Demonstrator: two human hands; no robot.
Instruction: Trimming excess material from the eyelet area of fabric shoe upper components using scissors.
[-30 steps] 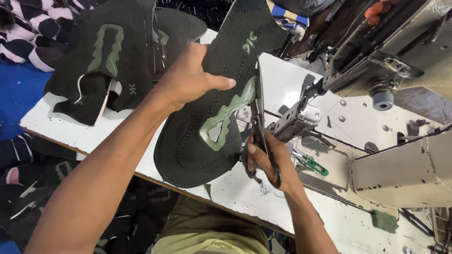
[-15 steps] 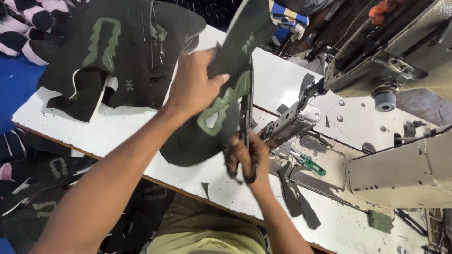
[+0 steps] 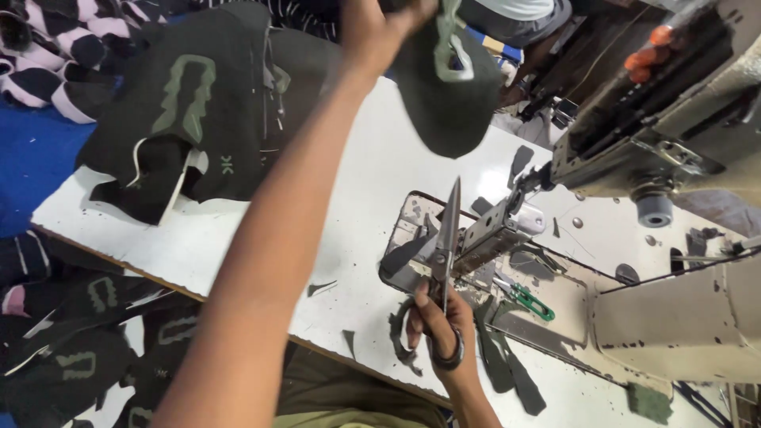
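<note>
My left hand [image 3: 380, 28] is raised at the top of the view, gripping a dark shoe upper with pale green trim [image 3: 445, 83] that hangs in the air over the white table [image 3: 238, 246]. My right hand [image 3: 442, 326] rests near the table's front edge, fingers through the handles of large scissors [image 3: 445, 238]; the blades point up and away, closed. Dark fabric scraps [image 3: 400, 341] lie beside that hand.
A stack of dark uppers with green trim [image 3: 190, 119] lies at the table's back left. A beige sewing machine [image 3: 682, 238] fills the right side, with green-handled snips [image 3: 527, 299] below its arm. More uppers [image 3: 71, 349] lie on the floor at lower left.
My left hand has lifted the upper off the table and up toward the top of the view. The scissors have come away from it and now point upward.
</note>
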